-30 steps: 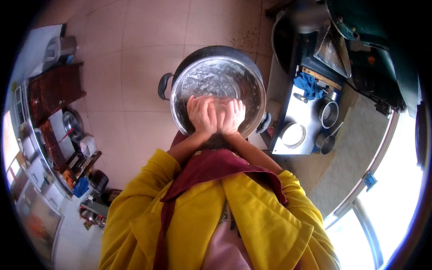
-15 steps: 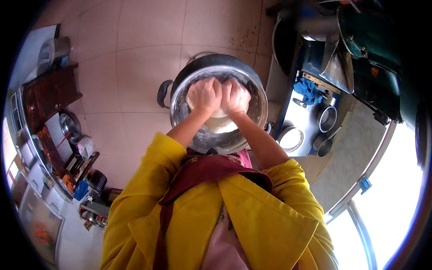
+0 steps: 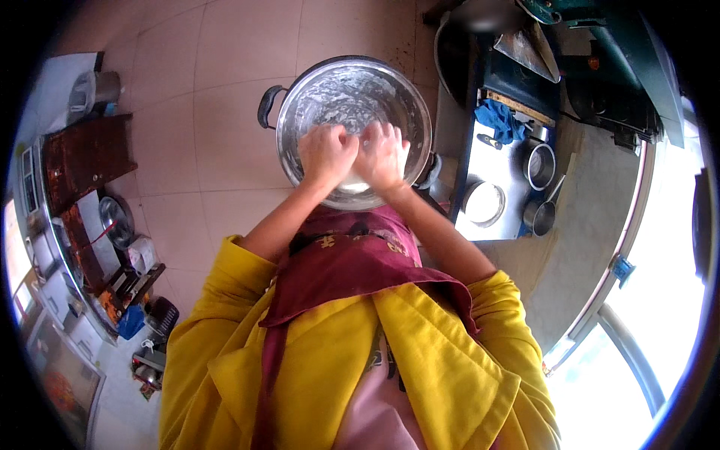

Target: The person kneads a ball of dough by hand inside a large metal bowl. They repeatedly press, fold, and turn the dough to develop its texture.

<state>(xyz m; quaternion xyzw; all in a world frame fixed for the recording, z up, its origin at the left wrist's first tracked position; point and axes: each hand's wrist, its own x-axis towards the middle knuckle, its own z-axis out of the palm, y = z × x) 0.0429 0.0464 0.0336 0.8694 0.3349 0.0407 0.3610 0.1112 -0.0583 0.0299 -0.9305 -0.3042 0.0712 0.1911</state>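
Note:
A round metal basin [image 3: 349, 94] is in front of me, its inner wall streaked with white flour. It seems to rest in a dark-rimmed pot with a black side handle [image 3: 267, 106]. Inside the basin's near half, my left hand [image 3: 327, 153] and my right hand [image 3: 383, 154] are side by side, fingers curled, gripping a pale lump of dough [image 3: 355, 182]. Only a part of the dough shows between my wrists; my hands hide the rest.
At right, a worktop carries a white-filled round pan [image 3: 484, 204], a metal pot [image 3: 539, 166], a saucepan [image 3: 538, 217] and a blue cloth [image 3: 499, 120]. Dark wooden furniture [image 3: 86, 154] and a metal bowl [image 3: 116, 221] are at left. Tiled floor [image 3: 240, 135] lies between.
My hands have drawn back toward me with the dough, baring the basin's floured far side. The basin now shows more of its inside, and the view has shifted slightly.

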